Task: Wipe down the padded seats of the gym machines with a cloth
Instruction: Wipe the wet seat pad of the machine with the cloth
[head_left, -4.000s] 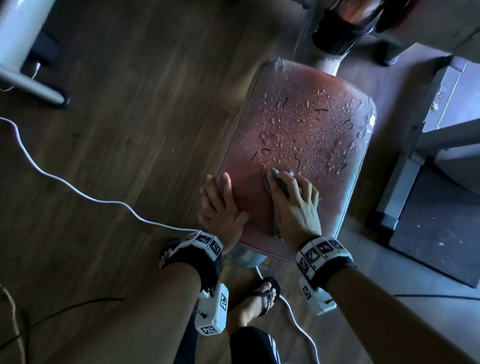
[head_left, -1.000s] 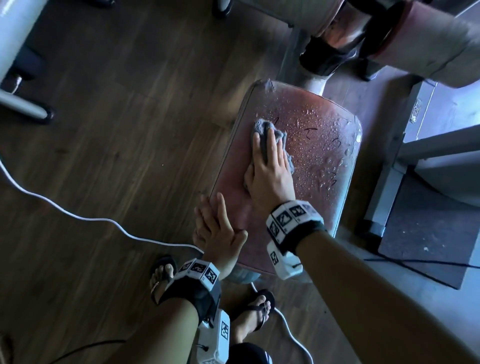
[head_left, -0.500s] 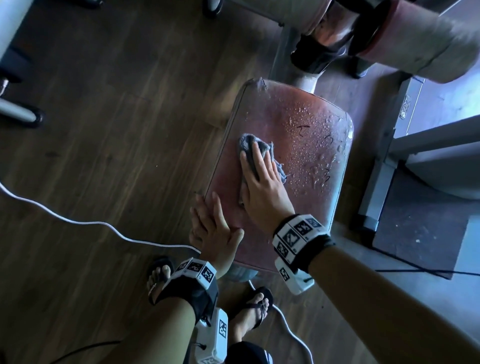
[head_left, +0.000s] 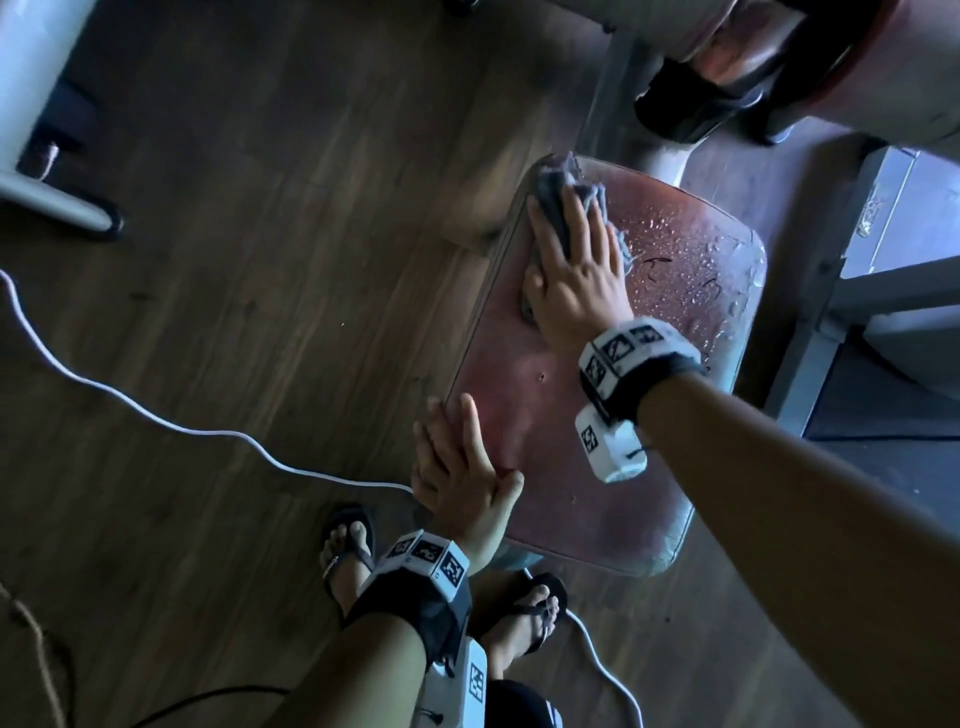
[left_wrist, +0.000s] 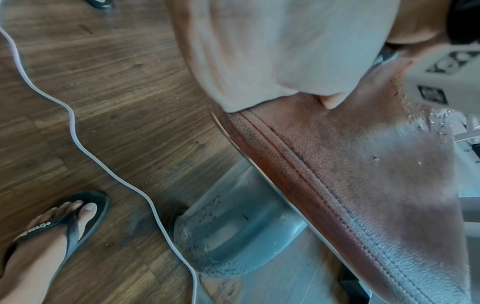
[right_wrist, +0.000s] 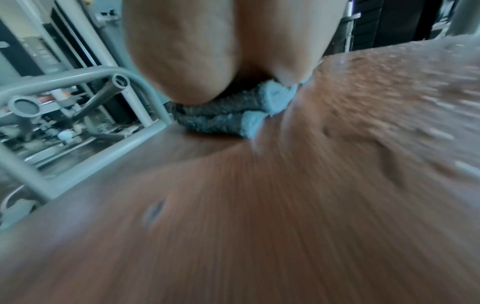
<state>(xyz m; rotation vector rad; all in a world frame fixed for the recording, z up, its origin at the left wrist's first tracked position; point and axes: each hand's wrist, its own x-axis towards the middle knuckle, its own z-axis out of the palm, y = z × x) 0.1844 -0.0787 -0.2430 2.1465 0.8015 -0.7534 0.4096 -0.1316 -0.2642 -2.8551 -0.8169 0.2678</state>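
Note:
A reddish padded seat (head_left: 571, 426) fills the middle of the head view, with water droplets still on its far right part. My right hand (head_left: 571, 260) lies flat, fingers straight, pressing a grey cloth (head_left: 558, 179) onto the seat's far left corner. In the right wrist view the folded cloth (right_wrist: 226, 117) shows under the palm on the seat (right_wrist: 259, 205). My left hand (head_left: 457, 462) rests open on the seat's near left edge, fingers straight. The left wrist view shows that palm (left_wrist: 272, 51) against the seat's stitched edge (left_wrist: 337, 164).
A white cable (head_left: 156, 415) snakes over the dark wood floor to the left of the seat and past my sandalled feet (head_left: 348, 551). A grey machine frame (head_left: 831, 312) stands right of the seat, padded rollers (head_left: 779, 52) beyond it. A grey seat post (left_wrist: 233, 226) stands below.
My right hand has slid the cloth from the seat's middle left up to its far left corner. The left hand has stayed on the near left edge.

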